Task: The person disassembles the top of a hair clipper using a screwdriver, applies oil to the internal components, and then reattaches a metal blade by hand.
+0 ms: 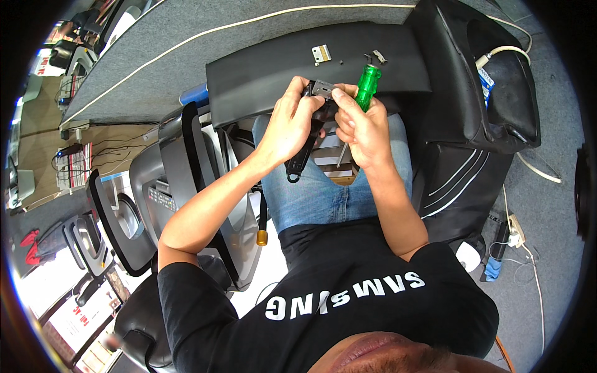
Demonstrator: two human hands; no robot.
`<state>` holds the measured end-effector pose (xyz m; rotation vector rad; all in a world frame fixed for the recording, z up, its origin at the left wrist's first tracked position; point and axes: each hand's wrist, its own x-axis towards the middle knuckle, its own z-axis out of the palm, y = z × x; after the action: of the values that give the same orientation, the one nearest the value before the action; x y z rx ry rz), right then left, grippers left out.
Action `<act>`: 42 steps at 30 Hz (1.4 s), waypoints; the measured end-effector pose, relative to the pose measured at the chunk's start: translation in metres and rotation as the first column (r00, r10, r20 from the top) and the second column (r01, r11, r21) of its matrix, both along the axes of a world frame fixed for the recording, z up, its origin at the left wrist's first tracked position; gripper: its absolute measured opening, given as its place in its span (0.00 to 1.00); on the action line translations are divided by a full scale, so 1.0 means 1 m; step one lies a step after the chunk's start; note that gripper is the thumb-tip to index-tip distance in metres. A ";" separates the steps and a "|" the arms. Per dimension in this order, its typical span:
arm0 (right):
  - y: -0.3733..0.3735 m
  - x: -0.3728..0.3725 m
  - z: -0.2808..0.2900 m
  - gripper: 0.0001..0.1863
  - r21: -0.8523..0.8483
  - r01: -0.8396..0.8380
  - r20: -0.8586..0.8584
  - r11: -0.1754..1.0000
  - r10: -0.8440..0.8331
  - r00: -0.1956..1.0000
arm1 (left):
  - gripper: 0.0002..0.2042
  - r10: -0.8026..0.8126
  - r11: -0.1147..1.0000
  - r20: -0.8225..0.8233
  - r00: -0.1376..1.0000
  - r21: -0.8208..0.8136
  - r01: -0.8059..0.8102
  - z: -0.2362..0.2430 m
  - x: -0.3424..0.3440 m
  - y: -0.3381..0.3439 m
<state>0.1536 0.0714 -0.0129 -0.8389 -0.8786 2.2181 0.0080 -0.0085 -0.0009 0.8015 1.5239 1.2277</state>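
My left hand is closed around a black hair clipper, its looped end pointing down toward my lap. A flat grey metal blade sits at the clipper's head, with my left thumb close beside it. In my right hand lies a screwdriver with a green translucent handle; its shaft comes out below the palm, pointing down. The right thumb and index finger touch the edge of the blade. On the black padded surface beyond lie a loose metal blade, a small metal piece and a tiny dark screw.
The black padded bench stretches across in front of my knees. A black padded seat stands at the right, with a white cable over it. Barber-style chairs crowd the left. A power strip lies on the grey carpet.
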 end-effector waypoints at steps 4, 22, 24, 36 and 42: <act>-0.005 -0.002 -0.006 0.09 0.188 0.078 0.041 0.979 -0.087 0.995 | 0.12 -0.004 1.000 0.002 1.000 -0.005 0.004 0.001 0.000 0.000; -0.002 -0.003 -0.003 0.08 -0.036 0.029 -0.017 0.999 -0.030 0.999 | 0.14 -0.033 0.999 0.033 0.999 0.002 0.033 -0.002 -0.005 0.000; 0.001 -0.003 -0.004 0.08 -0.093 0.014 -0.030 0.996 -0.017 0.999 | 0.14 -0.029 1.000 0.035 0.999 -0.002 0.029 -0.002 -0.005 0.001; 0.005 -0.001 -0.002 0.07 -0.145 0.012 0.007 0.989 -0.011 1.000 | 0.13 -0.027 1.000 -0.019 0.999 -0.012 0.027 -0.002 -0.003 -0.001; 0.001 -0.003 -0.002 0.09 -0.037 0.055 0.059 0.998 -0.052 0.997 | 0.13 -0.021 1.000 -0.006 1.000 -0.003 0.021 -0.003 -0.003 0.000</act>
<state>0.1508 0.0724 -0.0146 -0.9386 -0.8333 2.1800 0.0052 -0.0085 -0.0044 0.8183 1.5184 1.2083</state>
